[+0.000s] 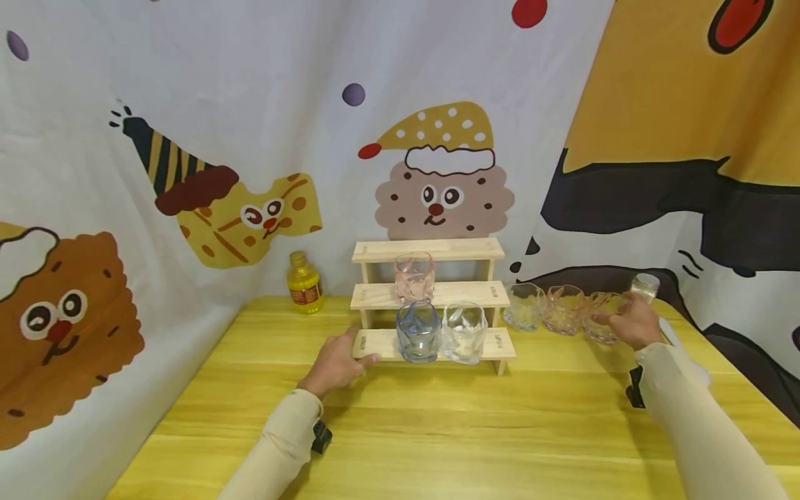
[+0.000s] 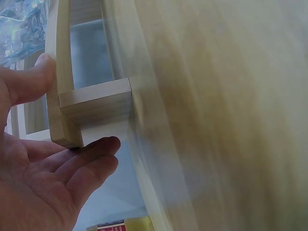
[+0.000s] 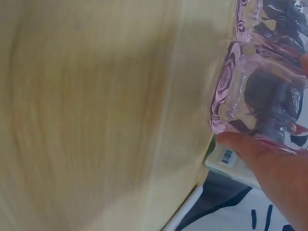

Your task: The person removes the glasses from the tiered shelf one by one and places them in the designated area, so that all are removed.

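A three-step wooden stand [image 1: 375, 345] stands on the table. My left hand [image 1: 336, 362] holds the left end of its bottom step, with the thumb [image 2: 31, 79] on one side of the board and the fingers [image 2: 91, 163] on the other. On that step sit a blue glass tumbler [image 1: 419, 333] and a clear tumbler [image 1: 464, 335]. A pink tumbler [image 1: 414, 279] rests on the middle step. At the right, my right hand [image 1: 636, 323] grips a pinkish tumbler [image 3: 260, 96], thumb against its lower side; most of its fingers are hidden in the right wrist view.
Right of the stand, a clear tumbler [image 1: 525, 307] and another pink tumbler [image 1: 564, 310] line up beside the gripped one. A jar with a pale lid [image 1: 645, 283] stands behind my right hand. A yellow bottle [image 1: 305, 285] is at the back left, near the printed curtain [image 1: 281, 125].
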Demonstrator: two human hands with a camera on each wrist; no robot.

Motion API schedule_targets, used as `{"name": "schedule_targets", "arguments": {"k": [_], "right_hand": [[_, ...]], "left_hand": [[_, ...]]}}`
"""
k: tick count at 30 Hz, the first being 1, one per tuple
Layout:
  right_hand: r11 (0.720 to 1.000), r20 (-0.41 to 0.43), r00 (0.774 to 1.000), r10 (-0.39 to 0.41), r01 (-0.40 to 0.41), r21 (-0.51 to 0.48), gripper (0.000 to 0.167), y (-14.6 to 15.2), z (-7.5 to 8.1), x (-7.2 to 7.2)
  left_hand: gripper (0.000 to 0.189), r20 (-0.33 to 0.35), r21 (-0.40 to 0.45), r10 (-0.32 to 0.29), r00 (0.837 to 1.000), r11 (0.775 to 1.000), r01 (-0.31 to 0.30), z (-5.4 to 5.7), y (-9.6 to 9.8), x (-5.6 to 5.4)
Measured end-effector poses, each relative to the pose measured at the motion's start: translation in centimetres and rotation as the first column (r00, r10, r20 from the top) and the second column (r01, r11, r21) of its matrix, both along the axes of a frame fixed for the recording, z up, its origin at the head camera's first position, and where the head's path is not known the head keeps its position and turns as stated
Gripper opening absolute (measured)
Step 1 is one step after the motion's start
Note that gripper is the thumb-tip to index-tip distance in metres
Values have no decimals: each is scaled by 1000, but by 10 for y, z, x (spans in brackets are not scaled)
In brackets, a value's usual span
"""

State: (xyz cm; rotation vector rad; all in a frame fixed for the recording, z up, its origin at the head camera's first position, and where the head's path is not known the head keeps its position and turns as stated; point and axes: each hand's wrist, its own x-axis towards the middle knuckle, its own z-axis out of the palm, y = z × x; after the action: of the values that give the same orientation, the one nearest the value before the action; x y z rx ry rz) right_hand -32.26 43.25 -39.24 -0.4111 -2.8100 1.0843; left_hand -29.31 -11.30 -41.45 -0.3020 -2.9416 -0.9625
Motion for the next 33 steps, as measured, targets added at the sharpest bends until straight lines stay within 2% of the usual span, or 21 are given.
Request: {"name": "schedule_targets", "arguments": {"k": [8,11,16,19,24,26,28,33], "right_hand": [[998,6,1000,0,0,-68,101,-1,-3,-2],[999,9,1000,10,-10,-50,103,0,-5,-2],[988,52,996,77,-83,130,113,2,-4,-2],[970,122,987,101,-125,209,123,-2,3,3],[944,174,985,-1,-57,326,119,-17,23,19],[928,161,986,-52,-13,374,115,-28,32,26],[912,139,988,-64,2,409,112,-40,41,32],[883,16,1000,10,-17,468,100,-78,57,40]], "left_hand": [[81,-13,2,-1,1000,1000,1,0,1,0],[81,-9,-2,-3,1000,1000,3,0,1,1],[81,-13,2,-6,1000,1000,6,0,1,1],[82,-14,6,-8,1000,1000,8,0,1,0],[83,1,-1,3,1000,1000,-3,-1,1,-1],[83,3,-3,6,1000,1000,-6,-1,1,-1],[82,4,2,6,1000,1000,-6,-1,1,-1],[83,4,2,-1,1000,1000,1,-1,1,-1]]}}
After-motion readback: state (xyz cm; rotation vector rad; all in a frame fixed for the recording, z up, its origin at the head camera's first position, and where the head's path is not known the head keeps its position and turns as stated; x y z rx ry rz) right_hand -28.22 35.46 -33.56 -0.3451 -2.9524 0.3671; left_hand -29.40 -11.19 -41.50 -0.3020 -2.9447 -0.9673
